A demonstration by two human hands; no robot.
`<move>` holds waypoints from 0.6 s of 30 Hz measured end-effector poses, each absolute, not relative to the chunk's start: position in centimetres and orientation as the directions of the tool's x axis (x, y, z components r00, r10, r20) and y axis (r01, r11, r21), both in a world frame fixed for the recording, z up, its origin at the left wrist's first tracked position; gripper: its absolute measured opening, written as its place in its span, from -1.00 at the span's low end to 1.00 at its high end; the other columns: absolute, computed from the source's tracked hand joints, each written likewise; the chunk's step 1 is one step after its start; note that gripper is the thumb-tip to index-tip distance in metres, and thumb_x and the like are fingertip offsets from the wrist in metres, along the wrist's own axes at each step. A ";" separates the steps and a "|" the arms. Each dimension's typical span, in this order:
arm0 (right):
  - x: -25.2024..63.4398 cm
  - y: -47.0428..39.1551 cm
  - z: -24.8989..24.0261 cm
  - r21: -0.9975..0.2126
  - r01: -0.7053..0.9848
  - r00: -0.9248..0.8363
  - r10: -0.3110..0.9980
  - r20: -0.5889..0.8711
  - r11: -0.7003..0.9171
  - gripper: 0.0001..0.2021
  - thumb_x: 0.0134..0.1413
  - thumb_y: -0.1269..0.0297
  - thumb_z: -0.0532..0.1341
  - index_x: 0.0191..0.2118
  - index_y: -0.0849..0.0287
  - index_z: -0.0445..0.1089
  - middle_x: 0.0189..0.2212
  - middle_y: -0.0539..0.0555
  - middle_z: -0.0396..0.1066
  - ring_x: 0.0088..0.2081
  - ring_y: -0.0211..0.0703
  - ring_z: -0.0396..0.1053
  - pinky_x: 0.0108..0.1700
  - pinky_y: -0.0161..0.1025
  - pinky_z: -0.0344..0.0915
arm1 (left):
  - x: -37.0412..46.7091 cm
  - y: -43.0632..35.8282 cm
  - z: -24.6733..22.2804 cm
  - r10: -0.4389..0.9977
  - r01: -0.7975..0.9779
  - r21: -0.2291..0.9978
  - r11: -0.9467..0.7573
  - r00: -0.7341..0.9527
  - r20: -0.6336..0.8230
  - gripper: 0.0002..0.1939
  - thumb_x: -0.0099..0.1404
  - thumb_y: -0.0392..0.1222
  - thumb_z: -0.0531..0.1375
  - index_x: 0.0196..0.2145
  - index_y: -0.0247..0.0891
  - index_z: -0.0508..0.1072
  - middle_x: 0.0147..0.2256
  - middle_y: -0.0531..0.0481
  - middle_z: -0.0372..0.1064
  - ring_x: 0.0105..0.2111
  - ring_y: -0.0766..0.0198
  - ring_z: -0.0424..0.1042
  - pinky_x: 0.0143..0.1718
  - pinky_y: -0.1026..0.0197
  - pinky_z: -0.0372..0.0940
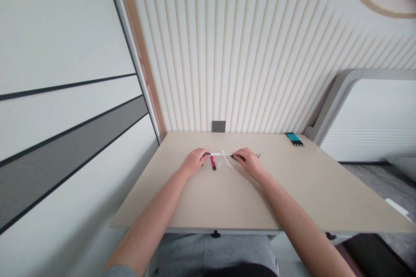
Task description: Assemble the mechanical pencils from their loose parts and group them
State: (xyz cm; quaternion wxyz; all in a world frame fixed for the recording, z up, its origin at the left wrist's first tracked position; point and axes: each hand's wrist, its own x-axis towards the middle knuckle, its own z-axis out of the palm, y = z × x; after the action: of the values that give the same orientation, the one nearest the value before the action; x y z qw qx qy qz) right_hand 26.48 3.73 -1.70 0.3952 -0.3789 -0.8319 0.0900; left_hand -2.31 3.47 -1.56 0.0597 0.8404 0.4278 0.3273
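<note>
Over the far middle of the table, my left hand point(195, 159) is closed on the dark end of a pen part. A thin white tube point(215, 154) runs from its fingertips towards the other hand. My right hand point(249, 161) pinches a black pen piece point(238, 157) at the tube's far end; whether the two parts join is too small to tell. Several thin white sticks point(229, 160) lie crossed between the hands. Beside them are a red and black pen part point(213, 163) and small pale clips point(219, 165). A small grey item point(258, 156) shows behind my right hand.
Several teal and black pens point(295, 139) lie in a row at the beige table's point(224, 199) back right. A dark wall socket point(219, 126) sits just above the back edge. White cabinet panels point(78, 147) stand at left, and a bed headboard point(370, 117) at right.
</note>
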 end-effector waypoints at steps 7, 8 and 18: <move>26.4 3.6 -1.7 -0.452 0.559 -0.406 0.705 0.582 0.695 -0.81 0.25 0.25 0.12 -0.22 0.08 0.50 -0.30 0.10 0.50 -0.20 -0.08 0.39 -0.12 -0.14 0.30 | -2.2 3.4 -1.5 0.753 0.678 0.374 -0.633 0.428 0.499 -0.77 0.41 -0.07 0.06 -0.19 -0.22 0.44 -0.29 -0.03 0.43 -0.25 0.21 0.40 -0.17 0.16 0.27; 26.3 3.6 -1.6 -0.451 0.554 -0.411 0.701 0.582 0.699 -0.81 0.25 0.26 0.12 -0.22 0.08 0.50 -0.30 0.10 0.50 -0.21 -0.08 0.39 -0.12 -0.14 0.30 | -2.2 3.4 -1.5 0.752 0.677 0.373 -0.634 0.429 0.500 -0.77 0.41 -0.07 0.06 -0.19 -0.22 0.44 -0.29 -0.03 0.43 -0.25 0.21 0.40 -0.16 0.16 0.27; 26.0 3.4 -1.6 -0.461 0.538 -0.418 0.699 0.581 0.705 -0.82 0.24 0.26 0.13 -0.21 0.08 0.49 -0.31 0.09 0.50 -0.22 -0.09 0.38 -0.13 -0.15 0.29 | -2.1 3.3 -1.4 0.750 0.672 0.378 -0.637 0.424 0.508 -0.78 0.40 -0.07 0.07 -0.20 -0.22 0.44 -0.28 -0.04 0.44 -0.25 0.20 0.40 -0.16 0.15 0.28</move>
State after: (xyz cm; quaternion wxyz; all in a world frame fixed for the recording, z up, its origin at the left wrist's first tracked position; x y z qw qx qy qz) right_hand 26.03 3.41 -1.57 0.3927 -0.3700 -0.8357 0.1020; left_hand -2.09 3.32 -1.43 0.0584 0.8419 0.4222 0.3309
